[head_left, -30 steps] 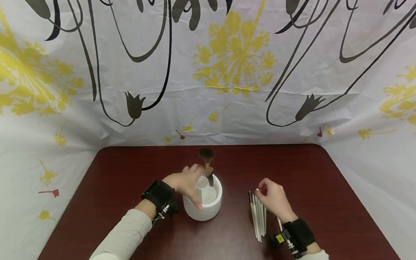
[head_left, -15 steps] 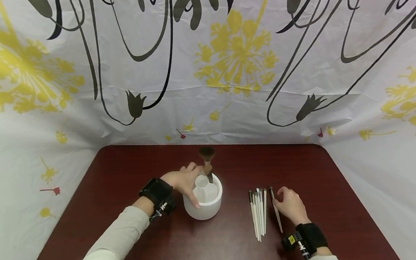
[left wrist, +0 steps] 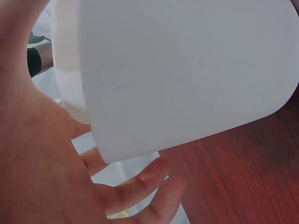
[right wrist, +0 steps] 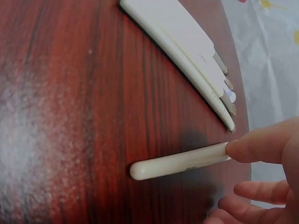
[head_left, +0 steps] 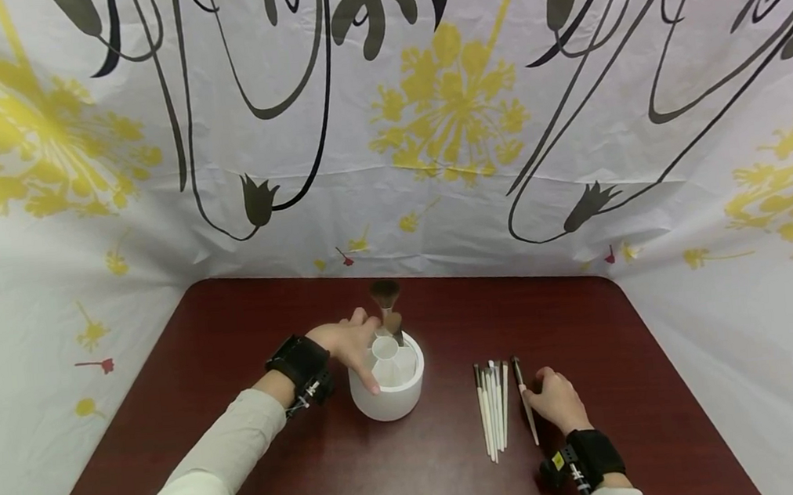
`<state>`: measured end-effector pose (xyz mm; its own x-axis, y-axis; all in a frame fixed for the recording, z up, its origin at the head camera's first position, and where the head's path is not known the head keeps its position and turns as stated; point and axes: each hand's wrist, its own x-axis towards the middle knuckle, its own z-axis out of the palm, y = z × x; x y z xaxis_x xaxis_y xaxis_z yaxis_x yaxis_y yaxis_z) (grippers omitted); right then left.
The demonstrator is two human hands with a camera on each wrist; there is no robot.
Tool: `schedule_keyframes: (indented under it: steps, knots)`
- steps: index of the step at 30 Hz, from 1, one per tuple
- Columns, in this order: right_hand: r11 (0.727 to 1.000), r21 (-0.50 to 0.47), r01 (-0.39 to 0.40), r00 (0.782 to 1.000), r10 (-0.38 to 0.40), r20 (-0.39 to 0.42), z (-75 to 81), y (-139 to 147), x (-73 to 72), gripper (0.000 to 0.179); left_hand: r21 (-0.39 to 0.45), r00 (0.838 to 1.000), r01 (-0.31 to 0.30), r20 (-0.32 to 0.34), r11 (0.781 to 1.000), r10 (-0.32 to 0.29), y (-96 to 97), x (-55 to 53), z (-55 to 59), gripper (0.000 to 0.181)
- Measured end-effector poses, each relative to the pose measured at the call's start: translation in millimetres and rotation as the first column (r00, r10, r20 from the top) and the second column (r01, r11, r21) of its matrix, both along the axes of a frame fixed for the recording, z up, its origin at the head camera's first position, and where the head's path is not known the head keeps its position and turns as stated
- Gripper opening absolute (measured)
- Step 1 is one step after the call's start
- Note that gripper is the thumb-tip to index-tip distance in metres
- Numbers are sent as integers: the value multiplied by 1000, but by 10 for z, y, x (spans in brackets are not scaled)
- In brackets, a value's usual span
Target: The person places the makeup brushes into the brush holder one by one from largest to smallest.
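My left hand (head_left: 356, 347) holds the white round brush holder (head_left: 391, 405), thumb over the front rim, other fingers toward the back. In the left wrist view the holder's smooth wall (left wrist: 187, 70) fills most of the picture. A large fluffy makeup brush (head_left: 385, 294) and a shorter one (head_left: 394, 326) stand in the holder. My right hand (head_left: 558, 400) is at a single makeup brush (head_left: 528, 413) lying on the table. In the right wrist view one fingertip touches this brush's pale handle (right wrist: 182, 161), while the other fingers lie apart from it, loosely bent.
Several slim makeup brushes (head_left: 493, 412) lie side by side left of the single brush, bristles away from me. The dark red table (head_left: 302, 460) ends at a white patterned cloth (head_left: 394, 224) behind and at the sides.
My right hand has moved right and toward me, off the row of brushes to the single brush. The fluffy brush in the holder leans slightly more left. My left hand stays on the holder.
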<state>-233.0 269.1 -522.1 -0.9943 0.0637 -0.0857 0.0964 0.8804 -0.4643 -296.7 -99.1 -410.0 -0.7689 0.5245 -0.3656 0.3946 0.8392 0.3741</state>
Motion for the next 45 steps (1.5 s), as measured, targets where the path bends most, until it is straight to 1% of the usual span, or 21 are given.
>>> schedule_keyframes:
  steps: [2, 5, 9, 13, 17, 21, 25, 29, 34, 38, 45]
  knots:
    - [1000, -17, -12, 1000, 12, 0, -5, -12, 8, 41, -1, 1000, 2, 1, 1000, -2, -1, 3, -13, 107]
    - [999, -35, -29, 1000, 28, -8, -18, -33, 13, 39, 19, 1000, 11, 11, 1000, -12, -15, 15, -45, 108]
    - [998, -45, -51, 998, 50, -24, -44, -61, 9, 36, 60, 999, -5, 40, 998, 2, -30, 27, -64, 113]
    - [996, -64, -61, 998, 61, -12, -63, -89, 4, 35, 80, 997, -34, 77, 996, 28, -19, 26, -48, 112]
    - [995, -81, -57, 998, 57, 4, -64, -107, 2, 35, 79, 995, -46, 95, 996, 39, 6, 27, -21, 109]
    - [995, -87, -47, 999, 48, 8, -69, -104, 4, 35, 51, 998, -18, 67, 999, 15, 42, 19, -13, 111]
    - [995, -94, -42, 999, 42, -8, -83, -98, 4, 33, 29, 999, 7, 38, 1000, -8, 75, 2, -24, 115]
    - [995, -98, -34, 999, 32, -17, -82, -89, 4, 33, 26, 999, -4, 33, 1000, 3, 102, -14, -49, 117]
    - [994, -105, -16, 1000, 14, -17, -62, -76, 18, 35, 37, 1000, 8, 22, 999, -9, 123, -23, -67, 112]
    - [993, -112, -20, 999, 15, -43, -47, -61, 32, 34, 28, 1000, 17, 4, 999, -17, 121, -16, -76, 111]
    - [992, -129, -7, 997, -3, -77, 49, -89, 36, 35, 8, 1000, -1, -7, 1000, 1, 115, -24, -78, 113]
